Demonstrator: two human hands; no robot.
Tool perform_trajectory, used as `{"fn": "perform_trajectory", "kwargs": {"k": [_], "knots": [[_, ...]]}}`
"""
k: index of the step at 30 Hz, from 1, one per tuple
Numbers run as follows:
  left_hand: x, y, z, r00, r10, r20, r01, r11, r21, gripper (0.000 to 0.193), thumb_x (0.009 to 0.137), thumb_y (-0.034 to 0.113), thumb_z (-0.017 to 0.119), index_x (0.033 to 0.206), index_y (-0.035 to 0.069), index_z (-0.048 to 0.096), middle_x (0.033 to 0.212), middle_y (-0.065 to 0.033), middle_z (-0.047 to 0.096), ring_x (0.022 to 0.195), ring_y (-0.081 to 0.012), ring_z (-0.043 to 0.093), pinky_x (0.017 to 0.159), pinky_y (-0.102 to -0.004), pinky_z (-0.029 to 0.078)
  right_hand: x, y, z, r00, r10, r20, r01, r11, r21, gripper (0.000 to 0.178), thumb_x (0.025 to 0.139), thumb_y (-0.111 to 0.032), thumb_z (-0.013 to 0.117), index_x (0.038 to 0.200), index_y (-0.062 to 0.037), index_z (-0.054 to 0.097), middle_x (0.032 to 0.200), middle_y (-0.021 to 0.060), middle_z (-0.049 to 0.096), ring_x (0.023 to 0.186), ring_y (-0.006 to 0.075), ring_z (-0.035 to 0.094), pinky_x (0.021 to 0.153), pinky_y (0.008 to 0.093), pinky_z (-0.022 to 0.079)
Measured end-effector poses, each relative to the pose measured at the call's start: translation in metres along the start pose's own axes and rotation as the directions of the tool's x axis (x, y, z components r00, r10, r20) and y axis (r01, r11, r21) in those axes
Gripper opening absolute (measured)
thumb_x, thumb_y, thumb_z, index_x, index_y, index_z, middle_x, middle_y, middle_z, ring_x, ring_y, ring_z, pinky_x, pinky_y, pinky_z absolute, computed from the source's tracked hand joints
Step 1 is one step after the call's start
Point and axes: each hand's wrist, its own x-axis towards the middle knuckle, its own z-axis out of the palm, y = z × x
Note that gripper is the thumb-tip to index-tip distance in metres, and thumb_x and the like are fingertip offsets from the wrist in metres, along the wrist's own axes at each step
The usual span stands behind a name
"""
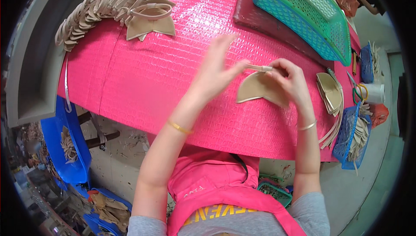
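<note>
My right hand (pixel 289 80) pinches a tan curved piece with a narrow strap at its top edge (pixel 255 89); the piece hangs over the pink table cover. At the strap's left end is the thumb of my left hand (pixel 219 71), whose other fingers are spread upward and smeared by motion. Whether that thumb presses on the strap I cannot tell. To the right lies a small stack of similar tan pieces (pixel 330 92) with long pale straps. A long overlapping row of tan pieces with strap loops (pixel 149 25) curves along the far left.
A green plastic basket (pixel 299 23) stands at the far right on a dark red board (pixel 260 25). Blue baskets (pixel 352 136) of pale strips and scissors (pixel 359 92) sit by the right edge. A grey wall-like frame (pixel 32 62) borders the left, above a blue bin (pixel 65 145).
</note>
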Motion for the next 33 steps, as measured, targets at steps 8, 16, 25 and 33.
{"fn": "perform_trajectory", "kwargs": {"k": [8, 16, 25, 33], "knots": [[0.000, 0.009, -0.049, 0.547, -0.352, 0.759, 0.444, 0.891, 0.093, 0.015, 0.070, 0.009, 0.062, 0.078, -0.003, 0.061, 0.070, -0.0036, 0.059, 0.064, -0.0086, 0.052, 0.062, -0.0226, 0.043, -0.047, -0.032, 0.031, 0.937, 0.132, 0.323, -0.303, 0.766, 0.566, 0.018, 0.080, -0.013, 0.055, 0.092, 0.0006, 0.055, 0.078, 0.0008, 0.057, 0.068, 0.0055, 0.052, 0.059, 0.0201, 0.043], [0.023, -0.021, -0.115, 0.546, -0.528, 0.650, 0.638, 0.765, 0.086, 0.008, 0.073, 0.007, 0.059, 0.075, -0.001, 0.058, 0.061, -0.0020, 0.056, 0.051, -0.0061, 0.051, 0.044, -0.0183, 0.040, -0.097, -0.022, 0.002, 0.860, 0.287, 0.421, -0.495, 0.665, 0.559, 0.024, 0.082, -0.008, 0.049, 0.103, 0.0017, 0.054, 0.077, 0.0076, 0.058, 0.056, 0.0085, 0.053, 0.049, 0.0206, 0.043], [0.026, -0.029, -0.085, 0.834, -0.468, 0.292, 0.472, 0.879, 0.061, 0.013, 0.074, 0.007, 0.060, 0.083, -0.003, 0.059, 0.060, -0.0008, 0.054, 0.047, -0.0047, 0.050, 0.042, -0.0156, 0.038, -0.117, -0.033, -0.002, 0.983, -0.136, 0.120, -0.018, 0.587, 0.809, 0.021, 0.077, -0.004, 0.051, 0.094, 0.0074, 0.057, 0.081, 0.0172, 0.059, 0.060, 0.0234, 0.060, 0.053, 0.0281, 0.049], [0.016, 0.002, -0.088, 0.774, -0.425, 0.469, 0.586, 0.761, -0.277, 0.022, 0.080, 0.010, 0.055, 0.099, -0.002, 0.056, 0.067, -0.0006, 0.056, 0.051, -0.0029, 0.051, 0.044, -0.0140, 0.039, -0.016, -0.090, 0.053, 0.975, 0.078, 0.210, -0.209, 0.648, 0.733, 0.011, 0.083, -0.007, 0.049, 0.090, -0.0010, 0.055, 0.068, 0.0035, 0.056, 0.047, 0.0061, 0.047, 0.042, 0.0176, 0.036]]}}
